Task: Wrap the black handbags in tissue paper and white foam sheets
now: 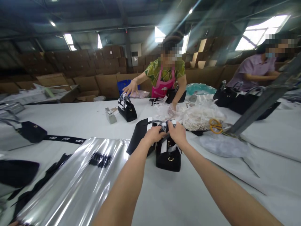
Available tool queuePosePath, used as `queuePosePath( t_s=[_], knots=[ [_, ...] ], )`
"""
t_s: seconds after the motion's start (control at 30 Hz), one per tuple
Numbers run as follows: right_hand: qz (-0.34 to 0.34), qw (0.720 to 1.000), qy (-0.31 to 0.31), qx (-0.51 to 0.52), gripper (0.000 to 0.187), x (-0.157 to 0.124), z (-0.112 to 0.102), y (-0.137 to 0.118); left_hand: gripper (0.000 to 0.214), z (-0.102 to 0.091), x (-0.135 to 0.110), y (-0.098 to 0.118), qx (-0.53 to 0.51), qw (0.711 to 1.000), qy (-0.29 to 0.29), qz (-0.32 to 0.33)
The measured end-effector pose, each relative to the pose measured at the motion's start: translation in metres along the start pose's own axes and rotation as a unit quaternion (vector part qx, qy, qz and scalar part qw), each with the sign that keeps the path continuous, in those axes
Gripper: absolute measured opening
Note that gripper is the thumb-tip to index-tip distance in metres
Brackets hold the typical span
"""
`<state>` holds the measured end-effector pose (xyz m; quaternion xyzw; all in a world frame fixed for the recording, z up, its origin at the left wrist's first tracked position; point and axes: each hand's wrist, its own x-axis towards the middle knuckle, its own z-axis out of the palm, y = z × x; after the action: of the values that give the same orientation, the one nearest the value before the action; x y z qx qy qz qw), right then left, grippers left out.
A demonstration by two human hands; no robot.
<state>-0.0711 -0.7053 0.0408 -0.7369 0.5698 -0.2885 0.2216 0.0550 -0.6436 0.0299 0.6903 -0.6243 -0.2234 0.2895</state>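
Observation:
Just in front of me on the white table stands a small black handbag [168, 161] with a gold ring and a white tag. Its handles are wrapped in clear film and white bands. My left hand [154, 135] is closed on the wrapped handle from the left. On the other side of the handle, my right hand [178, 134] has its fingers pinched round it. A second black bag [138, 133] stands close behind my left hand, partly covered by it. My hands hide part of the handles.
Clear plastic sheets [80, 179] lie at the left, beside a black ribbon [64, 138] and more black bags. Across the table a co-worker in a pink apron [164, 84] reaches to another handbag [128, 110]. Yellow scissors [215, 125] and a metal post [263, 95] are at the right.

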Motion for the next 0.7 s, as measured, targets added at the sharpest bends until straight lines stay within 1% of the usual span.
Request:
queuePosePath(
  t_s=[0.1,0.2,0.3,0.4,0.5,0.57,0.63,0.7],
  knots=[
    [-0.002,0.999,-0.019,0.038,0.034,-0.009,-0.010,-0.001,0.019,-0.009,-0.011,0.006,-0.032,0.999,0.004,-0.006],
    [-0.013,0.997,-0.024,0.072,0.033,-0.031,-0.030,-0.008,0.019,-0.026,-0.038,0.023,-0.079,0.996,0.026,-0.009],
    [-0.034,0.995,-0.017,0.093,0.033,-0.065,-0.063,-0.012,0.022,-0.041,-0.078,0.051,-0.133,0.990,0.054,-0.001],
    [-0.027,0.993,-0.033,0.111,0.039,-0.102,-0.108,-0.009,0.021,-0.047,-0.128,0.088,-0.236,0.969,0.067,-0.010],
    [0.011,0.992,-0.039,0.119,0.045,-0.137,-0.156,-0.006,0.018,-0.048,-0.179,0.121,-0.362,0.928,0.072,-0.049],
    [0.047,0.992,-0.049,0.103,0.047,-0.160,-0.183,-0.002,0.014,-0.043,-0.210,0.136,-0.407,0.907,0.067,-0.077],
    [0.091,0.990,-0.066,0.086,0.050,-0.184,-0.200,0.006,0.010,-0.034,-0.240,0.143,-0.432,0.894,0.054,-0.108],
    [0.119,0.985,-0.099,0.075,0.053,-0.208,-0.206,0.021,0.006,-0.018,-0.266,0.146,-0.450,0.881,0.045,-0.141]
  ],
)
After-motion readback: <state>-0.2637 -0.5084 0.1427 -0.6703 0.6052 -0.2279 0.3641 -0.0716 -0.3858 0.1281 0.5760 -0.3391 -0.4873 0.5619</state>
